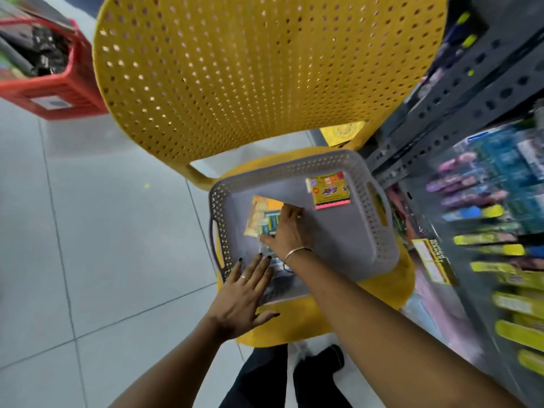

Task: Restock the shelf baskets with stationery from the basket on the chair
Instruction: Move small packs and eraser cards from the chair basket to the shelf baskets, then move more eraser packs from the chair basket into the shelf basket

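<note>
The left hand [243, 293] is nearest, fingers spread and flat, holding nothing, resting on the near rim of the grey basket [382, 248] at about 7 o'clock of it. Just beyond, the right hand [287, 231] reaches inside, its grip closing on the yellow-and-blue packet [260, 214] lying on the basket floor toward 9 o'clock; whether the fingers have it pinched or only press on it I cannot tell. A second yellow packet [329, 188] lies apart at about 1 o'clock. The basket sits on the seat of the yellow chair [265, 69], with the shelf [485, 231] of goods off to 3 o'clock.

The flat, glossy packet could slip from a shallow fingertip hold. The basket looks light and overhangs the seat slightly, so a pull could drag or tip it if the left hand eases off. The far packet could easily be left behind
</note>
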Demonstrator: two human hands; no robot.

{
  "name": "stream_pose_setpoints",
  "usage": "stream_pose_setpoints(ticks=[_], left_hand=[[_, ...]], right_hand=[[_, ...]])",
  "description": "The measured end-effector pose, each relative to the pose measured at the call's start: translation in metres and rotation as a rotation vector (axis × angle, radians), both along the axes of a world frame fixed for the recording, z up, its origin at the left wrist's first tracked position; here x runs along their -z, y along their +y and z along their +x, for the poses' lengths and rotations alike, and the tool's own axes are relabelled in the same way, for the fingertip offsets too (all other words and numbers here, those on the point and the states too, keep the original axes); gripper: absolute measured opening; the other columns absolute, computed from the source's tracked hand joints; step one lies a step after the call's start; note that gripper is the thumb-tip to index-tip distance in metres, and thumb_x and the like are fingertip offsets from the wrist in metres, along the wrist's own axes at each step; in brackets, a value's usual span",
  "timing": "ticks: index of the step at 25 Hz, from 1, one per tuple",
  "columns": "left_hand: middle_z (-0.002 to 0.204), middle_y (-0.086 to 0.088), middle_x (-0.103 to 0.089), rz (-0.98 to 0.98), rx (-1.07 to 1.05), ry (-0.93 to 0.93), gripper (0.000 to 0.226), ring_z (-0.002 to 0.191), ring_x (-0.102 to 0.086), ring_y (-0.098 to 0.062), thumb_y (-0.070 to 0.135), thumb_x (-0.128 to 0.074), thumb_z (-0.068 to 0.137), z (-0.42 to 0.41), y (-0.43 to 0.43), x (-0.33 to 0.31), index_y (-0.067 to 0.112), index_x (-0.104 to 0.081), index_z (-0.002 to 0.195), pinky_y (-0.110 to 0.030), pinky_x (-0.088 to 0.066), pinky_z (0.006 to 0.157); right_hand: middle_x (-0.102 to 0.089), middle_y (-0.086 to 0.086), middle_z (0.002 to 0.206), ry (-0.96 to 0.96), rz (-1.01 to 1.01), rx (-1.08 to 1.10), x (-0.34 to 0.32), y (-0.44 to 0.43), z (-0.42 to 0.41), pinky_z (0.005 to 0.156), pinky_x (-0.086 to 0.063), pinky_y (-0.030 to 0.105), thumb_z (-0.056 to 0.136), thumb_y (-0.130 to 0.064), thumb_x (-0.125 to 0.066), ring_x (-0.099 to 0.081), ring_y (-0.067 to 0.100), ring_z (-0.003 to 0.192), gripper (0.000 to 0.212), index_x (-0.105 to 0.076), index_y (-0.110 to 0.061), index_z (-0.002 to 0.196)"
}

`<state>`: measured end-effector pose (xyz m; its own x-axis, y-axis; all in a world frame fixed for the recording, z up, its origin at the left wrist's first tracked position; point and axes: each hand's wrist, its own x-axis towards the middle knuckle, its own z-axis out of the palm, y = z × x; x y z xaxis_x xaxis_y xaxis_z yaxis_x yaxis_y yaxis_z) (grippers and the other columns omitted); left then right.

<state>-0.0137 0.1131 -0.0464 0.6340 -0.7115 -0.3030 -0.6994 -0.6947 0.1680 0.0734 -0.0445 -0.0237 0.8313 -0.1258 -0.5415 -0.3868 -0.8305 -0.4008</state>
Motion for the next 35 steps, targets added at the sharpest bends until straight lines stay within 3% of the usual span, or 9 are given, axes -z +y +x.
stream_pose_setpoints(ticks=[9, 14, 18, 23, 29, 31, 35], left_hand=[[0.148, -0.013, -0.032, -0.029, -0.014, -0.017, 0.083, 0.138, -0.024, -0.03, 0.07, -0.027, 0.088, -0.002, 0.001, 0.001, 0.006, -0.04, 0.139, -0.047, -0.011, 0.108], [0.147, -0.013, -0.033, -0.046, -0.002, -0.018, 0.083, 0.138, -0.024, -0.03, 0.069, -0.02, 0.09, 0.016, -0.01, -0.032, 0.006, -0.04, 0.139, -0.046, -0.01, 0.108], [0.149, -0.014, -0.032, -0.081, 0.001, -0.056, 0.083, 0.139, -0.021, -0.031, 0.068, -0.021, 0.09, 0.046, -0.036, -0.084, 0.004, -0.038, 0.14, -0.049, -0.015, 0.106], [0.145, -0.017, -0.038, -0.206, 0.05, -0.175, 0.086, 0.135, -0.032, -0.033, 0.068, -0.016, 0.09, 0.088, -0.087, -0.171, 0.001, -0.042, 0.135, -0.06, -0.033, 0.102], [0.142, -0.019, -0.041, -0.375, 0.203, -0.381, 0.081, 0.134, -0.027, -0.029, 0.063, -0.021, 0.09, 0.122, -0.194, -0.297, -0.002, -0.046, 0.132, -0.048, -0.019, 0.105], [0.14, -0.019, -0.045, -0.409, 0.272, -0.402, 0.081, 0.131, -0.036, -0.03, 0.062, -0.018, 0.092, 0.124, -0.23, -0.328, -0.001, -0.048, 0.131, -0.045, -0.022, 0.104], [0.132, -0.018, -0.053, -0.466, 0.411, -0.424, 0.079, 0.124, -0.045, -0.029, 0.062, -0.035, 0.082, 0.123, -0.292, -0.359, -0.002, -0.053, 0.125, -0.037, -0.025, 0.103]], right_hand=[[-0.043, 0.021, 0.131, -0.087, 0.011, 0.116, -0.008, 0.0, 0.004, 0.092, -0.044, 0.047, 0.069, -0.027, -0.076, -0.042, 0.037, 0.119, 0.075, -0.033, -0.003, 0.126], [-0.044, 0.02, 0.131, -0.184, -0.017, 0.142, -0.062, -0.034, 0.016, 0.087, -0.045, 0.045, 0.07, -0.028, -0.075, -0.042, 0.038, 0.12, 0.073, -0.034, -0.003, 0.126], [-0.043, 0.021, 0.131, -0.29, -0.093, 0.109, -0.14, -0.078, 0.02, 0.085, -0.045, 0.046, 0.073, -0.032, -0.074, -0.042, 0.039, 0.122, 0.073, -0.034, -0.004, 0.128], [-0.047, 0.02, 0.126, -0.488, -0.157, 0.156, -0.272, -0.13, 0.015, 0.089, -0.043, 0.042, 0.069, -0.028, -0.075, -0.045, 0.037, 0.118, 0.069, -0.04, -0.005, 0.124], [-0.054, 0.018, 0.12, -0.719, -0.246, 0.251, -0.435, -0.202, -0.016, 0.094, -0.041, 0.039, 0.065, -0.026, -0.073, -0.049, 0.035, 0.114, 0.059, -0.048, -0.008, 0.116], [-0.052, 0.016, 0.123, -0.736, -0.292, 0.277, -0.47, -0.232, -0.034, 0.095, -0.041, 0.037, 0.068, -0.024, -0.072, -0.049, 0.033, 0.115, 0.058, -0.047, -0.009, 0.117], [-0.051, 0.016, 0.127, -0.678, -0.396, 0.372, -0.503, -0.305, -0.075, 0.096, -0.043, 0.035, 0.069, -0.024, -0.071, -0.05, 0.032, 0.117, 0.061, -0.045, -0.009, 0.122]])
